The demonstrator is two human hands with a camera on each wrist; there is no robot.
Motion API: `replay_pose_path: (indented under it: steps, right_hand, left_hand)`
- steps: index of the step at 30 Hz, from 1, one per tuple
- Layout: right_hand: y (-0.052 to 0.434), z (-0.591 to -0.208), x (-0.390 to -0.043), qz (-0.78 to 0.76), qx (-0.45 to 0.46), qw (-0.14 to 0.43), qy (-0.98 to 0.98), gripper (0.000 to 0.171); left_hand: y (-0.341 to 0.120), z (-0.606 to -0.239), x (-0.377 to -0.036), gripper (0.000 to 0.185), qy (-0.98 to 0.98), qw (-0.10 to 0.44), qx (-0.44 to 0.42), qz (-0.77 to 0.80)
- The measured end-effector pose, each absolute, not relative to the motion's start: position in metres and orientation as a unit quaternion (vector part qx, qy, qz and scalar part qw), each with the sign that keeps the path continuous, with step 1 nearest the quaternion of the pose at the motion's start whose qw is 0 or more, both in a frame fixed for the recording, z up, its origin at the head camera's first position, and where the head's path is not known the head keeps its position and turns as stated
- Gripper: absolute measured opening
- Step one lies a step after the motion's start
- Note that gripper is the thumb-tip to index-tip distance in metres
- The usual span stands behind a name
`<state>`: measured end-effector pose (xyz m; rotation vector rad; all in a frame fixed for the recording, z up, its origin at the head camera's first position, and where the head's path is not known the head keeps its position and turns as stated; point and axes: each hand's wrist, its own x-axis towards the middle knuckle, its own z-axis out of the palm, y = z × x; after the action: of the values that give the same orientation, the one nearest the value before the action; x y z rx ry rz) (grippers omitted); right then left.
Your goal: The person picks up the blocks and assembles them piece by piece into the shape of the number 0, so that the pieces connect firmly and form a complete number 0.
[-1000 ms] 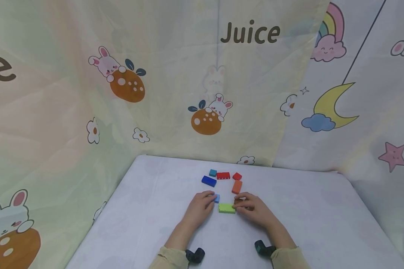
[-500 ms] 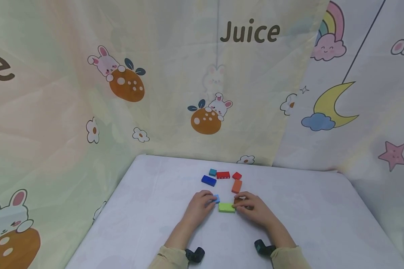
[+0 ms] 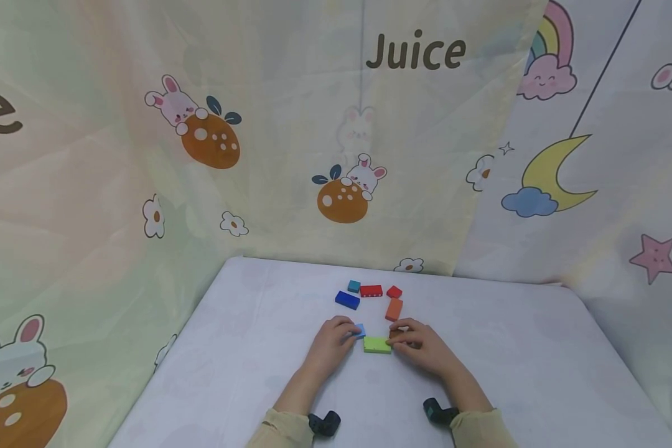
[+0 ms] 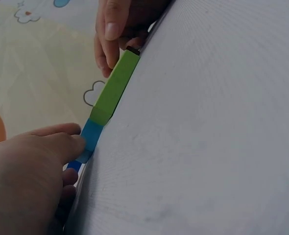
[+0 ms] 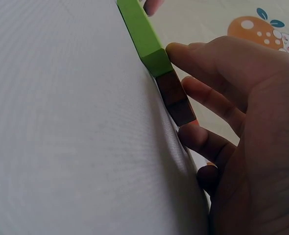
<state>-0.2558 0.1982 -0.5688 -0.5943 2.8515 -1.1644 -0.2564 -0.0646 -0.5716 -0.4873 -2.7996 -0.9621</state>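
Observation:
My left hand pinches a light blue toy block between thumb and fingers at the left end of a lime green block. At the green block's other end is a dark brown block, partly covered by my right hand in the head view. The right fingers curl round that brown block, and the right thumb tip lies at the corner where it meets the green one. In the left wrist view the light blue block lines up end to end with the green block.
Beyond my hands lie a dark blue block, a teal block, a long red block, a small red block and an orange block, forming a rough ring. The white-covered table backs onto printed curtains.
My left fingertips have shifted slightly to the right over the light blue block, which has turned a little. The right hand and the other blocks stay where they were.

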Motion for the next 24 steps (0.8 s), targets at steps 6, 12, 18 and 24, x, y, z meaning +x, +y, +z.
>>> replay_pose_path:
  steps: [6, 12, 18, 24]
  right_hand:
    - [0.1976, -0.569, -0.2551, -0.373, -0.187, 0.007, 0.909, 0.012]
    - [0.1971, -0.5686, -0.2553, -0.377, -0.182, 0.009, 0.908, 0.011]
    - [0.197, -0.5679, -0.2559, -0.375, -0.176, 0.011, 0.91, 0.012]
    - [0.1965, -0.5672, -0.2554, -0.375, -0.171, 0.015, 0.911, 0.011]
  left_hand:
    - [-0.0653, -0.5717, -0.2558, 0.019, -0.928, 0.062, -0.154, -0.334]
    - [-0.0658, -0.5724, -0.2564, 0.017, -0.923, 0.061, -0.15, -0.349]
    - [-0.0673, -0.5736, -0.2574, 0.017, -0.923, 0.062, -0.163, -0.344]
    - [-0.068, -0.5718, -0.2581, 0.014, -0.913, 0.048, -0.149, -0.376]
